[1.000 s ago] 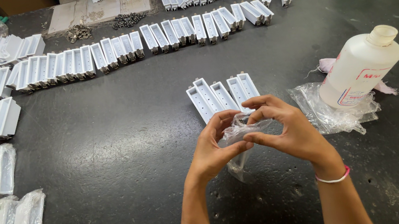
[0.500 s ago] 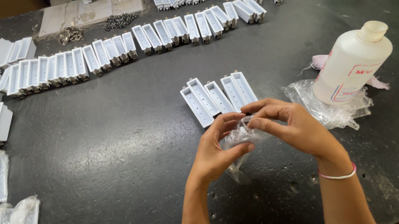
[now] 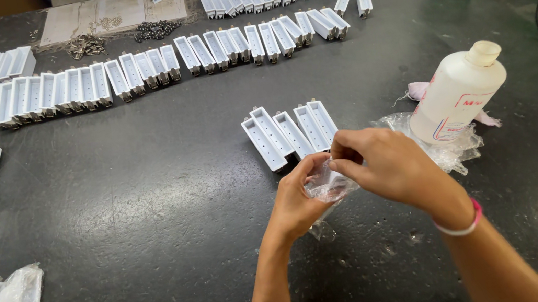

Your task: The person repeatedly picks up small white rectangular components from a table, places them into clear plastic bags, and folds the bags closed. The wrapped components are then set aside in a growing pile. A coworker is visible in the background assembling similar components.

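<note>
Both hands meet over the dark surface: the left hand and right hand pinch a clear bag in closed fingers, near five white trays.

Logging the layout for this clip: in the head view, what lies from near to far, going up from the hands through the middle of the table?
Left hand and right hand on a clear plastic bag → small group of white housings → long row of white housings → sheet with small metal parts.
</note>
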`<state>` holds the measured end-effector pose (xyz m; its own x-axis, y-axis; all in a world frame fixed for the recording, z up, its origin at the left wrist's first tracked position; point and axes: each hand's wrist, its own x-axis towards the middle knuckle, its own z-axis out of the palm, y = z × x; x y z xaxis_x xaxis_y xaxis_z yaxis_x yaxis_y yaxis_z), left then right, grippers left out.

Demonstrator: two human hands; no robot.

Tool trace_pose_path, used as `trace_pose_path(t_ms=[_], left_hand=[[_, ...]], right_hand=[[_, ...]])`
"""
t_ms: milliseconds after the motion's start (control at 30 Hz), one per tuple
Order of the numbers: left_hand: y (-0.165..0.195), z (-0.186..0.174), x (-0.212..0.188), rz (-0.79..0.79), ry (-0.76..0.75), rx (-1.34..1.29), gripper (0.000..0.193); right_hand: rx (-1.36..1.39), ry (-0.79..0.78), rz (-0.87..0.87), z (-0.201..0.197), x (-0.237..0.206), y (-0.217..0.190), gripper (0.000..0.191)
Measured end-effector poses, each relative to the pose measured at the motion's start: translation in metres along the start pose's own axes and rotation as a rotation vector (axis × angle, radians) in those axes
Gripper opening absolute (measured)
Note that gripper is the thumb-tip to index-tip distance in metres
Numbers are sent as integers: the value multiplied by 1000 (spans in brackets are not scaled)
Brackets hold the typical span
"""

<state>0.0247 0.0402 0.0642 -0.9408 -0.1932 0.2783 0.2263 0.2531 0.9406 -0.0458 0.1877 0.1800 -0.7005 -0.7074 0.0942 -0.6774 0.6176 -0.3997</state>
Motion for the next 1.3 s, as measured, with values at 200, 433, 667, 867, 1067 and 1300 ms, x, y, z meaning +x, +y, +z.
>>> trace_pose_path(t_ms=[200, 433, 667, 867, 1067, 1300], left_hand=[[1, 0, -6, -94, -53, 12, 64], [7, -9, -13, -94, -35, -73, 68], [17, -26, -19, -52, 6, -215, 55], [13, -33, -17, -118, 60, -300, 53], [8, -40, -20, -159, -9, -369, 57], [13, -47, -22, -129, -112, -295, 71]], right_hand=[[111, -79, 82, -5, 12, -11, 31], [718, -84, 84, 2, 10, -13, 45], [1106, 294, 13, 8, -13, 22, 34], [971, 157, 81, 54, -29, 36, 35], [991, 131, 130, 63, -31, 23, 40], [513, 149, 89, 45, -23, -9, 29]])
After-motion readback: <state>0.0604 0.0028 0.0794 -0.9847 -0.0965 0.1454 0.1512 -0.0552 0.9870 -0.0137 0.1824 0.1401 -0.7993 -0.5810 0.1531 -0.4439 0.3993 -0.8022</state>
